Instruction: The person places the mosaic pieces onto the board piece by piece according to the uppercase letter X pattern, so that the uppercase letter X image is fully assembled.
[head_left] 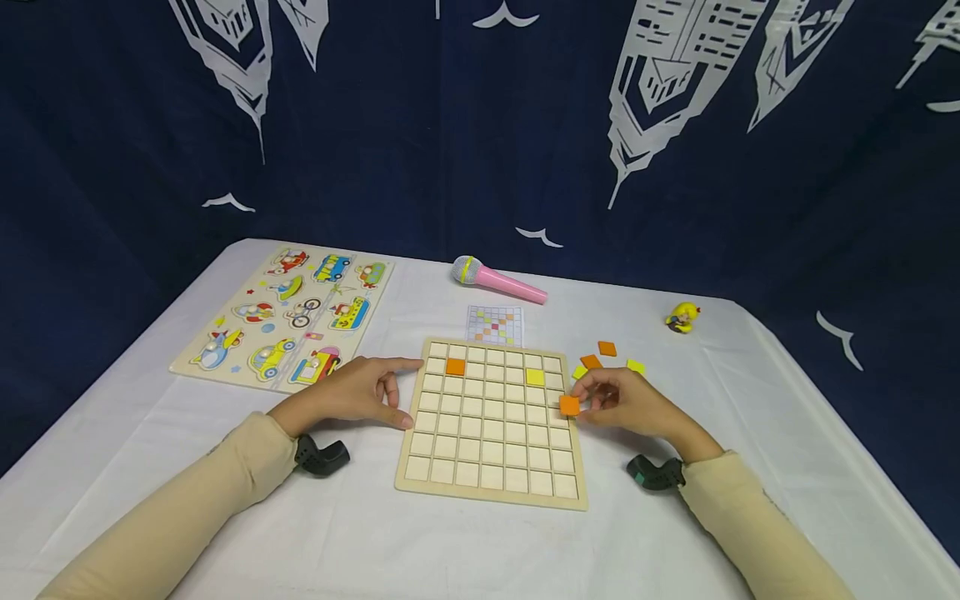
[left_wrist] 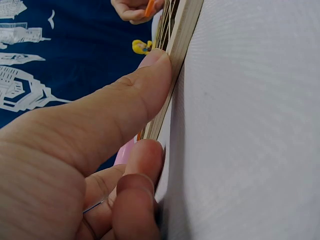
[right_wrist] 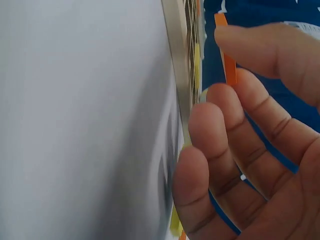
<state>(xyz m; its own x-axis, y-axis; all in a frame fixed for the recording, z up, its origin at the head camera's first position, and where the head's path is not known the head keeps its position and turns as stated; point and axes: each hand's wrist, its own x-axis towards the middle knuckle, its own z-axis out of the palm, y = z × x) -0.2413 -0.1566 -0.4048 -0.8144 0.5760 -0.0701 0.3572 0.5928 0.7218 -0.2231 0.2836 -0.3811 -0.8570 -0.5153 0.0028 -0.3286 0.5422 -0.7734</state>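
Pinching an orange tile (head_left: pixel 569 406) at the right edge of the grid board (head_left: pixel 492 452): right hand (head_left: pixel 626 402); left hand (head_left: pixel 356 390) unclenched, thumb and forefinger extended to the board's left edge; loose tiles (head_left: pixel 607 348) just right of board; pink microphone (head_left: pixel 510 284) near the tabletop's (head_left: pixel 300 533) far edge

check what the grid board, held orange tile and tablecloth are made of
Grid board: probably plywood, matt; its pale edge looks layered. Held orange tile: painted wood or plastic, evenly coloured; can't tell which. Tablecloth: likely fabric, matt, softly creased.
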